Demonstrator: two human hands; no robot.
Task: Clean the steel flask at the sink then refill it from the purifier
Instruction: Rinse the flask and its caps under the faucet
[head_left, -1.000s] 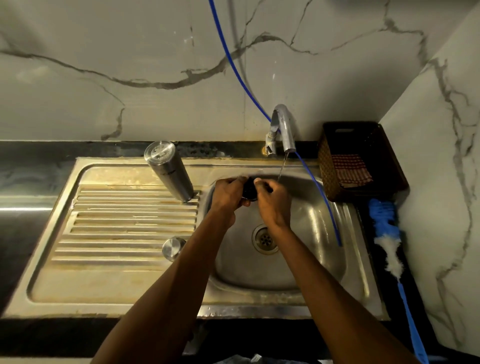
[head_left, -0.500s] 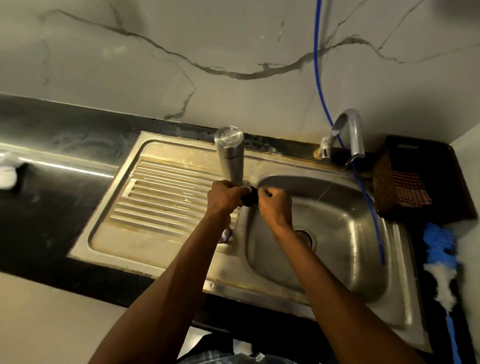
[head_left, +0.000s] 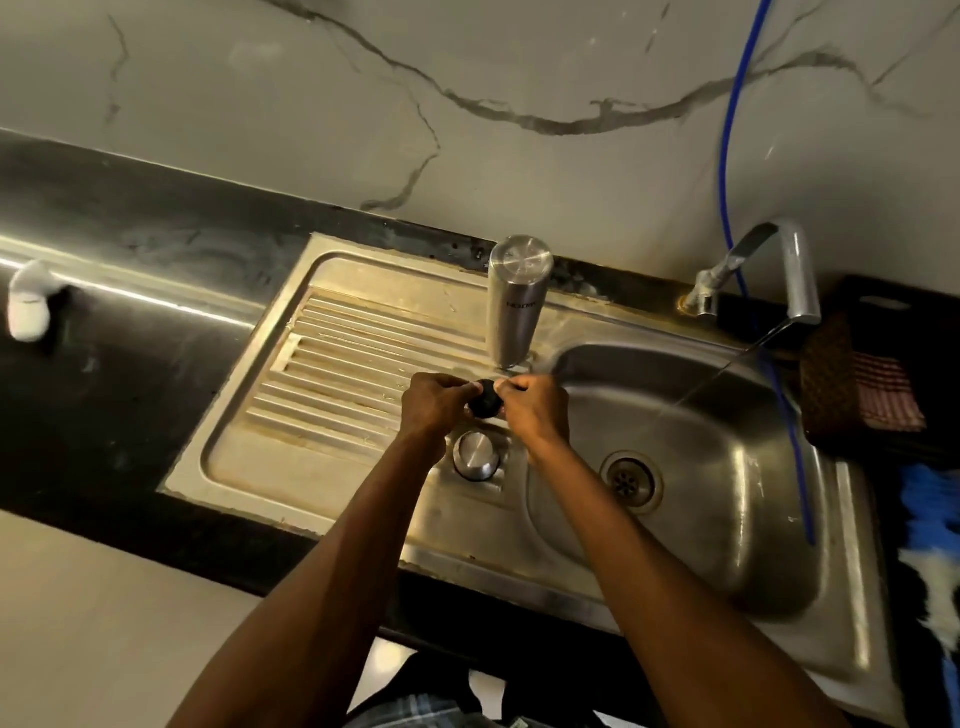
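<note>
Your left hand (head_left: 434, 402) and right hand (head_left: 535, 405) pinch a small black stopper (head_left: 485, 405) between their fingers at frame center; the steel flask (head_left: 514, 301) stands inverted on the drainboard (head_left: 332, 374) just above.

this was a home kitchen. a stainless steel sink (head_left: 727, 519) with a ribbed draining board (head_left: 322, 384) was set into a dark stone tabletop (head_left: 130, 291), and a curved metal tap (head_left: 779, 260) at its back edge ran a thin stream of water into the basin, above the round drain (head_left: 631, 480). the wall (head_left: 467, 62) behind was pale marble-look tile with grey veins, and a thin blue hose (head_left: 727, 130) hung down it. a dark woven basket (head_left: 831, 384) holding a checked cloth (head_left: 883, 395) sat at the right, and below it lay a blue and white brush (head_left: 935, 545). a steel flask (head_left: 514, 306) stood upside down on the draining board.
</note>
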